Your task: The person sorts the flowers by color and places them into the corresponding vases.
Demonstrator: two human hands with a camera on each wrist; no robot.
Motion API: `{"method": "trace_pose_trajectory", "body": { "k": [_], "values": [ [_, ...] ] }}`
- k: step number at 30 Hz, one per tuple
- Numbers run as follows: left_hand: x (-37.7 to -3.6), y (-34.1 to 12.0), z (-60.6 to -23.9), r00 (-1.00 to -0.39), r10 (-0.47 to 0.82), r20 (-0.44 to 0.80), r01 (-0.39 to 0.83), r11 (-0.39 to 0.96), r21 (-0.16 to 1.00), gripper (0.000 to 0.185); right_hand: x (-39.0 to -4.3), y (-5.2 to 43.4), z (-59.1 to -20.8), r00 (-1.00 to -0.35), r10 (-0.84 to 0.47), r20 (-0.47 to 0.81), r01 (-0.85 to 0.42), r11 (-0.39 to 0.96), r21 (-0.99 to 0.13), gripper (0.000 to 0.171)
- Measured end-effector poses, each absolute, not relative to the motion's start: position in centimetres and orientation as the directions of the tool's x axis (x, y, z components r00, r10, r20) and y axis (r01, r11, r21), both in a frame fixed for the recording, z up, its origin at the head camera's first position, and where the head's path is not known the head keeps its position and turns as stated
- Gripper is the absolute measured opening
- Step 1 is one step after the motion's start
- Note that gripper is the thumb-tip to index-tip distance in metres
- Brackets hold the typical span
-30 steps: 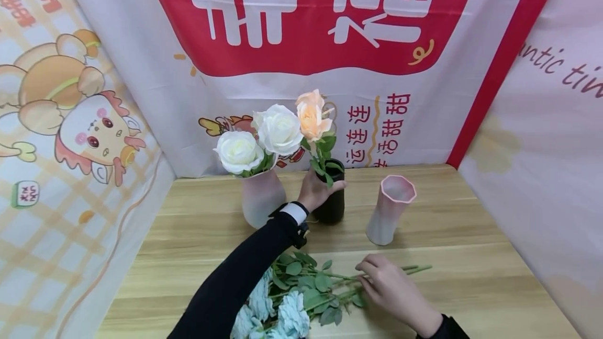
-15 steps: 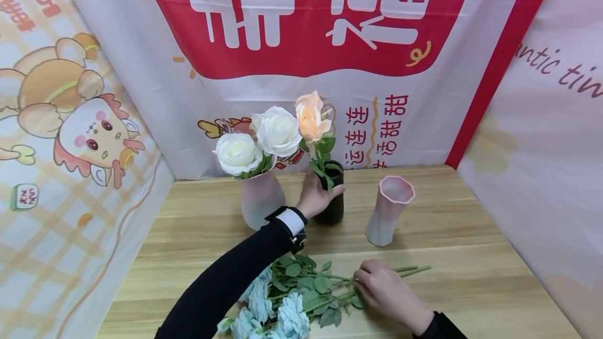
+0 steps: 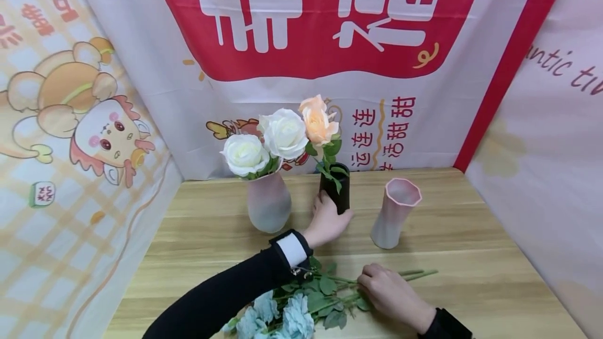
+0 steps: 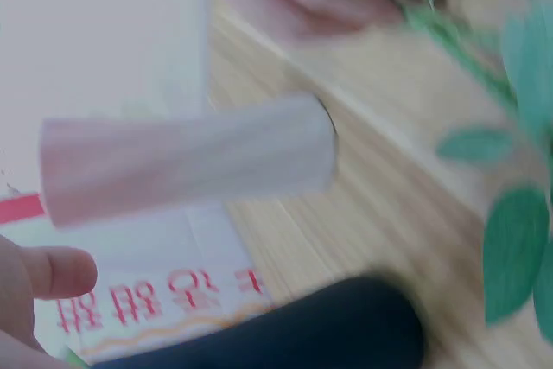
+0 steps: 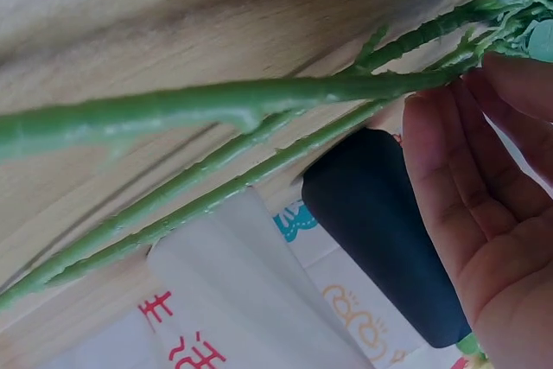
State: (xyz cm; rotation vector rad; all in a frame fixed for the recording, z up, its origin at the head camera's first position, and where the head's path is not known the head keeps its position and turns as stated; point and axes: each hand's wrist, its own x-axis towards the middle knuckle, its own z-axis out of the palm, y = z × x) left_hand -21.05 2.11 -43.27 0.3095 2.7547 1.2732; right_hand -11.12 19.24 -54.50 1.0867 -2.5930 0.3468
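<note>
My left hand point(image 3: 328, 219) lies low against the black vase point(image 3: 340, 192), thumb on its left side and fingers curved round its base. The vase holds a peach rose point(image 3: 317, 122). The left wrist view is blurred; it shows a fingertip of that hand point(image 4: 47, 272) beside the dark vase point(image 4: 285, 330). My right hand point(image 3: 387, 291) lies on the wooden table point(image 3: 471, 255) and grips the green stems point(image 3: 419, 274) of a bunch of pale blue flowers point(image 3: 282, 318). In the right wrist view the stems point(image 5: 216, 105) run across the fingers point(image 5: 518, 79) curled over them.
A frosted pink vase point(image 3: 268, 205) with two white roses point(image 3: 264, 143) stands left of the black one. An empty pink faceted vase point(image 3: 393, 213) stands to its right, also in the left wrist view point(image 4: 186, 157). Printed banners wall the table at the back and on both sides.
My left hand has slid from the middle of the black vase down to its base, and the arm has drawn back toward me. The right hand stays on the stems.
</note>
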Motion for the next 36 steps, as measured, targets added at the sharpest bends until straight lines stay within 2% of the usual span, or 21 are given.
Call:
{"method": "trace_pose_trajectory", "body": {
  "k": [5, 12, 21, 26, 30, 36],
  "values": [
    [-19.3, 2.8, -42.0, -0.952, 0.302, -0.053, 0.148, 0.603, 0.784, 0.092, -11.4, 18.9, -54.7, -0.640, -0.661, 0.393, -0.738, 0.671, -0.074, 0.013],
    [-20.3, 3.5, -42.0, -0.888, 0.456, -0.053, 0.223, 0.530, 0.818, 0.086, -11.6, 18.6, -54.9, -0.636, -0.667, 0.388, -0.741, 0.669, -0.066, 0.012],
    [-22.5, 4.9, -43.9, -0.742, 0.665, 0.080, 0.431, 0.382, 0.817, 0.091, -11.6, 18.9, -54.6, -0.658, -0.690, 0.301, -0.731, 0.682, -0.035, 0.018],
    [-23.6, 5.9, -44.8, -0.660, 0.731, 0.174, 0.533, 0.291, 0.795, 0.089, -11.9, 19.1, -54.4, -0.656, -0.711, 0.255, -0.737, 0.675, -0.014, 0.022],
    [-24.3, 6.7, -45.5, -0.646, 0.731, 0.221, 0.565, 0.264, 0.782, 0.089, -12.1, 19.1, -54.6, -0.650, -0.718, 0.251, -0.740, 0.673, 0.009, 0.025],
    [-24.9, 8.6, -46.4, -0.658, 0.711, 0.248, 0.566, 0.249, 0.786, 0.091, -12.0, 19.3, -54.6, -0.663, -0.700, 0.266, -0.728, 0.686, -0.007, 0.023]
  ]
}}
